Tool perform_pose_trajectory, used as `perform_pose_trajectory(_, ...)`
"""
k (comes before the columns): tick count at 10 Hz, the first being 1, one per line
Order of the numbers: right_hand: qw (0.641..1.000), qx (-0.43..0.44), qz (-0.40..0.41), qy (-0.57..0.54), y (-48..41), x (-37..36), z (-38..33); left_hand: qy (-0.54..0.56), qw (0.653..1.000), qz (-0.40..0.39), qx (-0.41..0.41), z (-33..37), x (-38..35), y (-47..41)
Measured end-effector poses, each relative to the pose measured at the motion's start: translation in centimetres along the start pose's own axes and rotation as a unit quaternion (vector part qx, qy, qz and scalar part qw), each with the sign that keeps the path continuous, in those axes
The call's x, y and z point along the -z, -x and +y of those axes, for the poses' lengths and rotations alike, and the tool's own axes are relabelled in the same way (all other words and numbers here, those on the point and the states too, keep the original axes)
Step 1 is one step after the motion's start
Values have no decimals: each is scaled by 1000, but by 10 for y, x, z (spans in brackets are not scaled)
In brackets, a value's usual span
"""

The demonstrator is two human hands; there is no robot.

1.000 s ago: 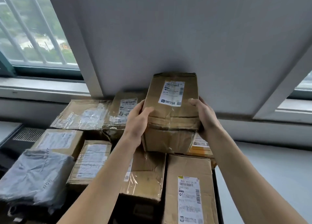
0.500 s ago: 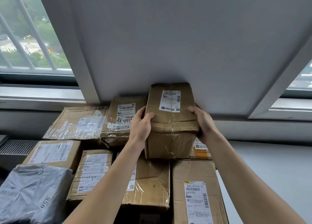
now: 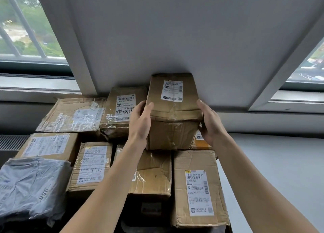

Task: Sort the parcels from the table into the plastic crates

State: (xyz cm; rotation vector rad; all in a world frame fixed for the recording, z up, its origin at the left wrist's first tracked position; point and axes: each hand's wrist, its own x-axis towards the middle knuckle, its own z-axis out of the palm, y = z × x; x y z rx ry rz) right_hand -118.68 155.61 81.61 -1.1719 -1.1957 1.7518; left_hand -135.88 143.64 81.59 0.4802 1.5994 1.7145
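A tall brown cardboard parcel (image 3: 173, 110) with a white shipping label stands at the back of the pile, against the white wall. My left hand (image 3: 141, 122) grips its left side and my right hand (image 3: 211, 122) grips its right side. Its bottom edge meets the crumpled taped parcel (image 3: 154, 175) and the long labelled box (image 3: 198, 189) in front. A small orange-labelled parcel (image 3: 199, 141) is partly hidden behind my right hand. No plastic crate is in view.
Several more cardboard parcels cover the table: a taped flat one (image 3: 73, 117), a labelled one (image 3: 122, 110), two boxes (image 3: 47, 146) (image 3: 93, 166) and a grey plastic mailer (image 3: 31, 187) at the left. The white wall column (image 3: 175, 31) and window sills stand behind. Grey floor (image 3: 280, 171) lies right.
The held parcel has come down from above the pile and now sits low against the boxes in front. Both hands have kept their grip on its sides.
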Motion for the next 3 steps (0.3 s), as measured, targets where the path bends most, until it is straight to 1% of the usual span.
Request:
perform_pose_trajectory(1, 1000, -3, -2, 13, 24, 13, 12, 11, 1000, -1, -3, -13, 4, 16)
perform_pose_trajectory(2, 999, -15, 11, 35, 45, 30, 23, 5, 1000, 16, -4, -21, 6, 42)
perform_pose_trajectory(3, 999, -21, 0, 41, 68, 48, 35, -18, 999, 19, -30, -30, 6, 74)
